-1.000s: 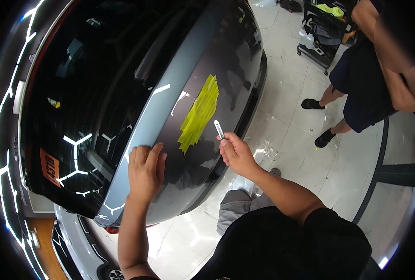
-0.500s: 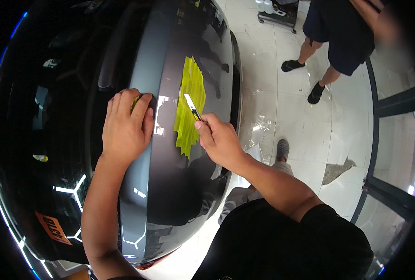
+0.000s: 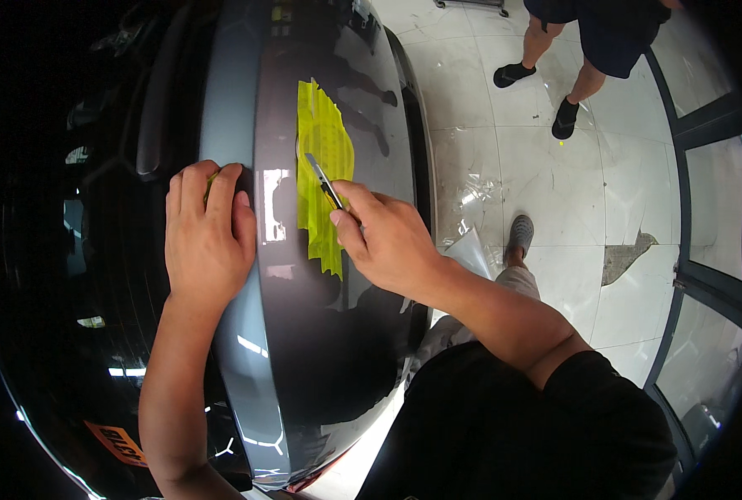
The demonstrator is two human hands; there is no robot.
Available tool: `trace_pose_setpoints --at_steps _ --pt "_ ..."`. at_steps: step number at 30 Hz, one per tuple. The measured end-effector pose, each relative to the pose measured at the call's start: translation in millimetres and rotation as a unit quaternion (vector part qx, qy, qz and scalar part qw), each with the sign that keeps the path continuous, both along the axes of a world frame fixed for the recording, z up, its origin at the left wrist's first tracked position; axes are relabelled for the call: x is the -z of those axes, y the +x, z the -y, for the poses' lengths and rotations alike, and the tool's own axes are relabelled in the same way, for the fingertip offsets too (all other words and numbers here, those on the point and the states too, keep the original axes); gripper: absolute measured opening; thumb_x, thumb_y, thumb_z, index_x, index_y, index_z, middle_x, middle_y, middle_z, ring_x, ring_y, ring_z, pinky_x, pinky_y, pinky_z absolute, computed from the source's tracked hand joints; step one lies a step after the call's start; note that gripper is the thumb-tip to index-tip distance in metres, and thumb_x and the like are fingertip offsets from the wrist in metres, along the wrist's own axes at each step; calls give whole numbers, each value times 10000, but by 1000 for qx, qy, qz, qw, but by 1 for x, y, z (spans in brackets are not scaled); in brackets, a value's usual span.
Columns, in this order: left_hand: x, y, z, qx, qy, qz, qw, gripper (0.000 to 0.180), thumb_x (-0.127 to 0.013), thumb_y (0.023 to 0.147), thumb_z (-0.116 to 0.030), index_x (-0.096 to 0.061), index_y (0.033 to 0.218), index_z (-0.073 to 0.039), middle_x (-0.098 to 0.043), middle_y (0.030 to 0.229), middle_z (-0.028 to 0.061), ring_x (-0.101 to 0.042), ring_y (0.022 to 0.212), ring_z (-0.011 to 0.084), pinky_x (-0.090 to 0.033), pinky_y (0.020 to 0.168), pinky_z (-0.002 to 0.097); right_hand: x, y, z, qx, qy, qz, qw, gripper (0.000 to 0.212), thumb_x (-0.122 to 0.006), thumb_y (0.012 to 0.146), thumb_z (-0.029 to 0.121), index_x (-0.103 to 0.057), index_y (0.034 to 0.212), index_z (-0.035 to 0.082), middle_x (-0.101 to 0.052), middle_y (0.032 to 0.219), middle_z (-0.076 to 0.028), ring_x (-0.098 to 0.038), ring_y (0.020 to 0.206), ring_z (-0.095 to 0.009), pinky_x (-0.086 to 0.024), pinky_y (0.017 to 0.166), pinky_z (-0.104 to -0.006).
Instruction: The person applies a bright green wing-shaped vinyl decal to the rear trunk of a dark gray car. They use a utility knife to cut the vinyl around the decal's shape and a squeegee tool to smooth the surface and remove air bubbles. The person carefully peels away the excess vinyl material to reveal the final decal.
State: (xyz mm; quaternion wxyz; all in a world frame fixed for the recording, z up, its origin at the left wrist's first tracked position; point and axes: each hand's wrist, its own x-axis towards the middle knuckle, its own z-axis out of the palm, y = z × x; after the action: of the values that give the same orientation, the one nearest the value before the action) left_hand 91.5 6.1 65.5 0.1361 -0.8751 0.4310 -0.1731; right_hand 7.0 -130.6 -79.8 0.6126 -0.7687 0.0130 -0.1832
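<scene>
My right hand (image 3: pixel 392 242) grips a utility knife (image 3: pixel 324 182) with a black and yellow handle. Its blade points up and left over a patch of yellow-green tape (image 3: pixel 324 125); whether the tip touches the tape cannot be told. The tape lies in overlapping strips with ragged ends on a dark, glossy car panel (image 3: pixel 304 333). On the car's light grey-blue edge strip (image 3: pixel 229 92), left of the tape, rests my left hand (image 3: pixel 208 242) with its fingers bent together. A small yellow-green and dark sliver shows between those fingers; the rest of it is hidden.
Dark car glass (image 3: pixel 54 275) with an orange sticker (image 3: pixel 117 443) spreads to the left. Another person (image 3: pixel 609 37) stands on the tiled floor (image 3: pixel 546 183) at the upper right. Dark-framed glass panels (image 3: pixel 713 225) line the right side. A wheeled stand (image 3: pixel 471 7) shows at the top.
The view has shifted a little, so car and hands sit further left. The knife's blade now lies higher and nearer the tape's left edge. My left hand keeps its place on the edge strip.
</scene>
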Motion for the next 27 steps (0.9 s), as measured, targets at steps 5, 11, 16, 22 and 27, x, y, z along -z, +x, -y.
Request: trace_pose_setpoints --at_steps 5,11,16,22,27 --pt "0 3 -1 9 -6 -9 1000 254 -546 859 -34 -586 1109 -8 -529 1074 165 -537 981 324 -455 852 409 -7 3 2 -2 0 -17 1000 282 -555 909 94 -548 1149 -55 -641 725 -167 -642 621 -302 -501 598 -385" --pt "1 3 -2 11 -3 0 1000 248 -545 857 -30 -586 1100 -9 -528 1072 164 -534 982 326 -455 857 412 -7 5 2 -7 3 -10 1000 282 -553 902 100 -555 1135 -59 -636 719 -187 -630 612 -323 -497 605 -411" --pt "2 3 -2 10 -6 4 1000 238 -603 838 -76 -616 1066 -10 -552 1054 156 -546 978 296 -477 839 387 -8 5 2 2 -17 -4 1000 269 -563 895 91 -568 1121 -54 -634 767 -202 -627 629 -322 -491 597 -399" --pt "1 3 -2 7 -2 9 1000 229 -596 843 -77 -617 1063 -13 -555 1048 154 -547 974 289 -480 835 387 -8 2 4 -13 -13 -4 1000 275 -565 895 100 -558 1129 -44 -628 786 -207 -620 640 -341 -484 601 -409" --pt "1 3 -1 10 0 11 1000 226 -593 844 -75 -618 1060 -14 -555 1047 153 -548 972 286 -481 829 382 -2 0 8 -28 -31 -3 999 291 -566 900 113 -539 1153 -28 -614 787 -201 -604 657 -364 -471 606 -429"
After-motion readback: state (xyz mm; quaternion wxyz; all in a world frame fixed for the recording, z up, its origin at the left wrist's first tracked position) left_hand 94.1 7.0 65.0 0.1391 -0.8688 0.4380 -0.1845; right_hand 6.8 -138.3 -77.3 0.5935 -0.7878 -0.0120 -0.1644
